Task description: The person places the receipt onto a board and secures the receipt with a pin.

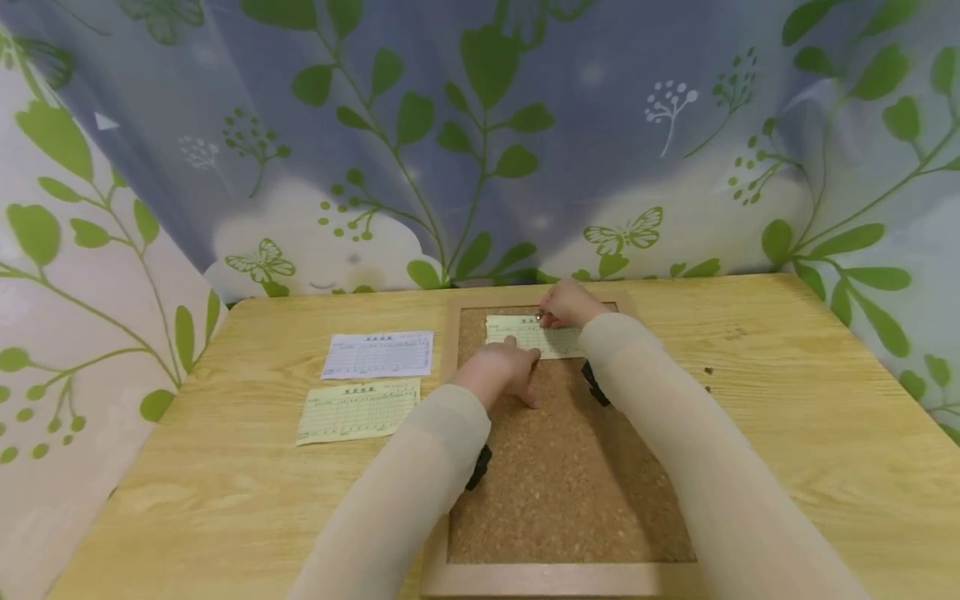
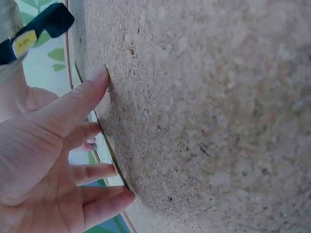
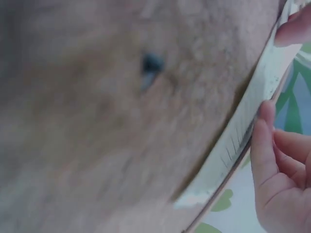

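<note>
A pale yellow printed slip (image 1: pixel 517 332) lies near the top of the framed cork board (image 1: pixel 570 500). At the slip's upper edge my right hand (image 1: pixel 568 305) pinches a small shiny tack (image 1: pixel 538 317) between thumb and index finger; its exact shape is too small to make out. My left hand (image 1: pixel 504 372) rests on the board, with fingertips on the slip's lower edge and thumb (image 2: pixel 99 80) against the cork. Its fingers are spread and fairly straight in the left wrist view. The right hand and sleeve hide the slip's right part.
Left of the board, a white printed slip (image 1: pixel 378 355) and another yellow slip (image 1: pixel 360 411) lie on the wooden table (image 1: pixel 225 483). Two tiny dark pieces (image 1: pixel 708 370) lie right of the board. A leaf-patterned curtain (image 1: pixel 480 150) hangs behind. A blurred dark spot (image 3: pixel 152 64) shows over the cork.
</note>
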Tool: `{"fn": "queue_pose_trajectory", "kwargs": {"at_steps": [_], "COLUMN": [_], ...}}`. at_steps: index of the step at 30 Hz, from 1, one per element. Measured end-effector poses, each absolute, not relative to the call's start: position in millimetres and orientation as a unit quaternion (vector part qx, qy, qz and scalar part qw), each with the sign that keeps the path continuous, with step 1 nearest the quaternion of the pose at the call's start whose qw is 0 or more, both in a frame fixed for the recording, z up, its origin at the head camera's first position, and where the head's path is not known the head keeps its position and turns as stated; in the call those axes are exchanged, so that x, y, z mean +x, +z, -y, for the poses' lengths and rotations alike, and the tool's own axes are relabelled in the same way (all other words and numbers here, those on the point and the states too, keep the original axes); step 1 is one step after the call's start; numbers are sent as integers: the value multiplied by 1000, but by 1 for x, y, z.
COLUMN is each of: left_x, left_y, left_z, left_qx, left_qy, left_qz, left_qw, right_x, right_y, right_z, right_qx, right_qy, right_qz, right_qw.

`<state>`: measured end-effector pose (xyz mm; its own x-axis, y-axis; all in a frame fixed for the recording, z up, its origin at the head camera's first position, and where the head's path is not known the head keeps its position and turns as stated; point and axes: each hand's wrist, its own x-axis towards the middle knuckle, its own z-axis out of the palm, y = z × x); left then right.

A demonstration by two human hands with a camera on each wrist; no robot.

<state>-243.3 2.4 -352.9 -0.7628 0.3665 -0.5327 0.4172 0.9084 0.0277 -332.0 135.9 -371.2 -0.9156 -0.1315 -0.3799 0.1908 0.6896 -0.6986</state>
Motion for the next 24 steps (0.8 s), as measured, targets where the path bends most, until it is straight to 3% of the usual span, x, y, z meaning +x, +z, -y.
{"fn": "queue_pose_trajectory", "kwargs": {"at_steps": [9, 15, 24], "left_x": [-243, -244, -242], "left_y": [-350, -350, -351], "left_z": [-4, -4, -3], "left_qx": [214, 198, 195], "left_qy": [-37, -27, -9], "left_qz": [-940, -941, -939], "left_qw": [264, 274, 284], "right_x": [-294, -283, -283], "right_y": [-365, -372, -376], "right_z": [-154, -161, -155], "right_qx": [-190, -197, -187], "right_qy": [-130, -124, -108], "right_qz": [-960, -945, -944], "right_qw": [161, 231, 249]}}
